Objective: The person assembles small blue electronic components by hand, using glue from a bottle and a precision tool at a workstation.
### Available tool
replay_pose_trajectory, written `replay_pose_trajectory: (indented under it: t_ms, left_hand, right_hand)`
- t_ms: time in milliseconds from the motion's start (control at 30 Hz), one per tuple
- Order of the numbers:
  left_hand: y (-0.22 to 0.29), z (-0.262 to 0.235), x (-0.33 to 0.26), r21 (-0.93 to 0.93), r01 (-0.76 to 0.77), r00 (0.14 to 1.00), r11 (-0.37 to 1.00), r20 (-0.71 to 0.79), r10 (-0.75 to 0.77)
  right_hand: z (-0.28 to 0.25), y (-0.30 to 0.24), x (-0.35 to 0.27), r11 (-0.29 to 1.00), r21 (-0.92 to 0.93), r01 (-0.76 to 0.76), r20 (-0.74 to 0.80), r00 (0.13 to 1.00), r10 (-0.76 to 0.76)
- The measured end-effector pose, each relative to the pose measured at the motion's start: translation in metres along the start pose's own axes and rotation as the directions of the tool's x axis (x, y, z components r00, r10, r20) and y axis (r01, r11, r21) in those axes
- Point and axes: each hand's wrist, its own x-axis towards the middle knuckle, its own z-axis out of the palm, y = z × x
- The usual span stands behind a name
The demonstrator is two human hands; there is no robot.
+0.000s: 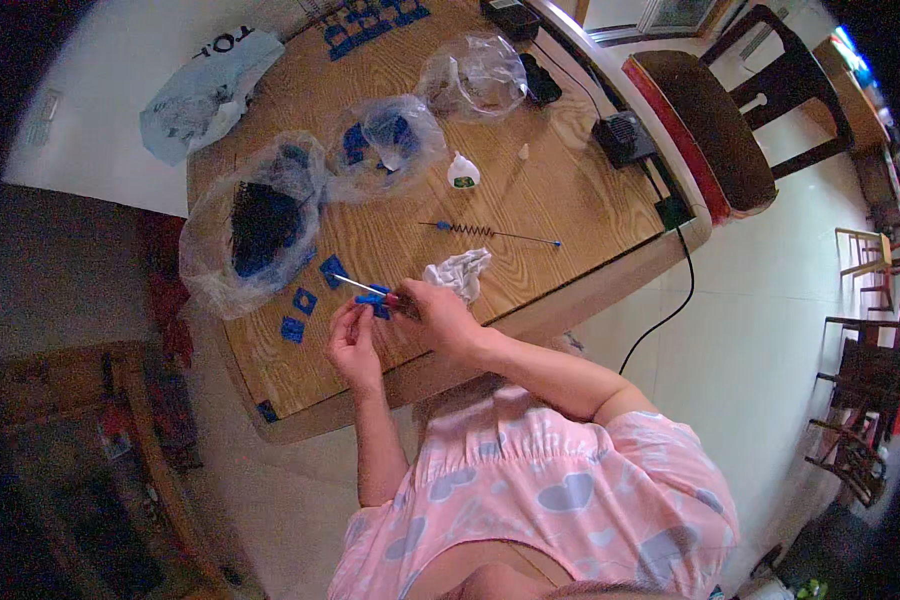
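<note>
Over the near edge of the wooden table, my left hand pinches a small blue piece in its fingertips. My right hand is closed round the red handle of a thin tool that looks like a screwdriver. Its pale shaft points left, across the blue piece. Just beyond my left hand lie several flat blue pieces. A crumpled white cloth rests beside my right hand. Further off is a dark coiled spring on a thin rod with blue ends.
Clear plastic bags with dark and blue parts stand at the left and back. A small white bottle stands mid-table. Blue parts in rows lie at the far edge. A black adapter with a cord and a chair are at right.
</note>
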Motion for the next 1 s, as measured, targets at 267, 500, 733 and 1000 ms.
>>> replay_pose_trajectory:
  t_ms: [267, 500, 733, 1000]
  left_hand:
    - [0.015, 0.017, -0.007, -0.288, 0.018, 0.997, 0.958, -0.066, -0.039]
    - [0.003, 0.006, -0.001, -0.138, 0.097, 0.995, 0.986, 0.051, -0.091]
    - [0.027, 0.018, -0.005, 0.004, -0.041, 0.998, 0.999, 0.054, 0.040]
    - [0.017, 0.013, -0.005, 0.354, -0.344, 0.938, 0.870, 0.174, 0.300]
  right_hand:
    - [0.007, 0.003, 0.002, 1.000, -0.017, 0.004, -0.061, 0.998, -0.005]
    - [0.011, 0.013, 0.000, 0.990, -0.020, 0.139, -0.095, 0.985, -0.141]
    - [0.009, 0.020, -0.002, 0.989, -0.092, 0.115, -0.101, 0.987, -0.124]
    - [0.010, 0.022, 0.000, 0.969, -0.245, 0.036, 0.005, 0.999, -0.036]
